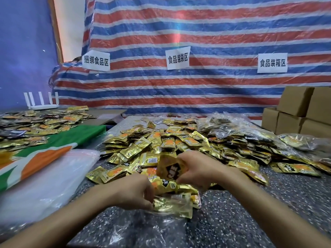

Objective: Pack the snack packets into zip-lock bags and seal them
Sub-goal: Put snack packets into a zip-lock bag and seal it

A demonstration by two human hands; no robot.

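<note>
Head view: I read the left hand (132, 191) as pinching the mouth of the zip-lock bag (172, 203), which lies part-filled toward the near edge of the speckled table (232, 221). This presumably keeps it agape while the right hand (196, 169), fingers curled round a gold snack packet (170, 170), holds it just above that mouth for loading. The loose packet heap (179, 142) fills the table's middle within reach. Empty bags (53, 176) lie at its left edge, cardboard boxes (295, 113) at the far right corner, and a striped tarpaulin (197, 33) closes the room behind.
</note>
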